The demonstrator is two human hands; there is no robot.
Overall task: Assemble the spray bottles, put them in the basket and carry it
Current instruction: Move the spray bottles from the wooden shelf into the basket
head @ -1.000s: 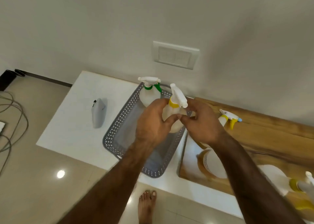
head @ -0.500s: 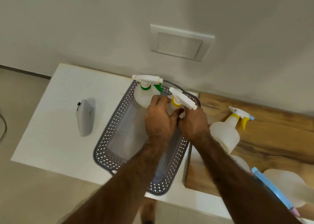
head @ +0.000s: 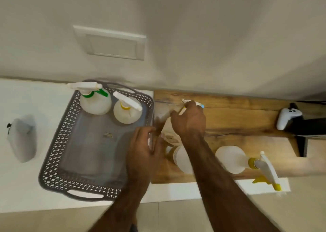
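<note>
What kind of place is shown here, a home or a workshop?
Probably a room in a home. A plain wall carries a switch plate, the floor is tiled, and a game controller rests on the wooden board beside the white counter.

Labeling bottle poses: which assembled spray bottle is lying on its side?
The yellow-collared bottle on the wooden board, sprayer pointing right. The green-collared bottle and yellow-collared one in the basket stand upright.

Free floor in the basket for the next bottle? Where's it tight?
The basket is bare through its middle and near half. Its far end is crowded by the green-collar bottle and yellow-collar bottle. The left hand hovers at its right rim; the right hand grips a bottle on the wooden board.
</note>
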